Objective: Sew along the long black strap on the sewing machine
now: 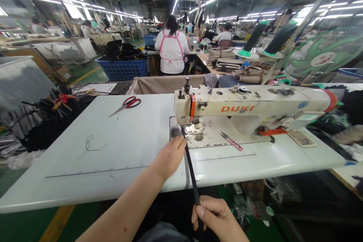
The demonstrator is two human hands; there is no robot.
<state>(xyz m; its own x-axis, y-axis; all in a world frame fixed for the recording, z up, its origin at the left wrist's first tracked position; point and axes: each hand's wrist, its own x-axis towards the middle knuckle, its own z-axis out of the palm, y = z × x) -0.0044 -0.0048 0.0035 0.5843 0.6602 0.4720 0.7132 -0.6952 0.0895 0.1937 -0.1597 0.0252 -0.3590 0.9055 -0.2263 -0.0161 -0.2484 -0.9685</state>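
One strip (191, 170), head view: black, narrow, flexible. Runs from beside the needle area of the machine (212, 106), over the front edge of the counter (136, 132), into the right hand (211, 213). Right grip: closed on the strip, thumb lying over it, just off the counter's front edge. Left hand (171, 157): fingers bunched against the strip close to the needle area; thumb hidden, so cannot tell whether this grip pinches or only presses.

Materials. Counter: smooth, pale, rounded front edge, ruler scale (96, 172) marked along it. Machine: cream body, orange lettering; bed (208, 132) stained and worn.

Counts. Hands 2; strip 1; machine 1. Scissors (122, 108), 1 pair, red-and-black loops, left of the machine. Snips (235, 144), 1 pair, pink handle, lying on the bed near its front edge. Thread (95, 150), 1 loose tangle, thin, dark, looped, left on the counter. Cones (256, 36), 2, dark, green at the base, leaning.

Around. Fan (322, 59), round wire cage, at right. Crate (123, 70), blue, lattice walls, heaped with black pieces. Co-worker (171, 51) beyond the machine, back turned, white top, pink straps.

In the way: left hand hides the strip's far end; left arm and strip interrupt the scale.
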